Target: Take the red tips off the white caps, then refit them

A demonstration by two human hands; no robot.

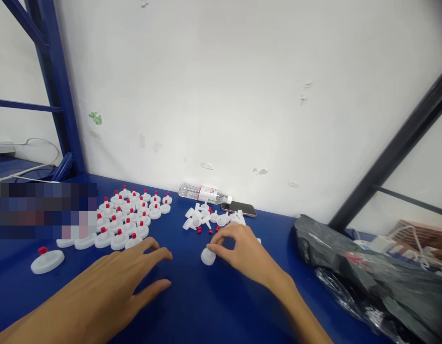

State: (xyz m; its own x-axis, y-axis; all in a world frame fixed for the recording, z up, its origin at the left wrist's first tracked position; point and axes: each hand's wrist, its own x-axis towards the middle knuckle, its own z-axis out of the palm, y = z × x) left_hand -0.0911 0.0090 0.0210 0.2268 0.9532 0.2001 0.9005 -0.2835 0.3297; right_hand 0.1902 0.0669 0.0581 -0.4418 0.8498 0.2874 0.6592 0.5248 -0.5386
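My right hand (242,251) pinches a small translucent white plastic cap (208,258) between thumb and fingertips, just above the blue table. Over the table to the left, my left hand (123,282) is open, with thumb and fingers apart and nothing in them. Beyond my left hand stand rows of round white lids with red tips (129,217), packed close together. One more red-tipped lid (47,261) sits apart at the far left. Past my right hand lies a loose heap of white plastic nozzle pieces (196,220), with several small red caps (199,230) scattered at its near edge.
A clear plastic bottle (206,193) lies on its side against the wall, with a phone (239,208) beside its cap. Dark grey plastic bags (378,277) cover the table's right side. A blue metal post (59,86) rises at the left, where a blurred-out patch hides part of the view.
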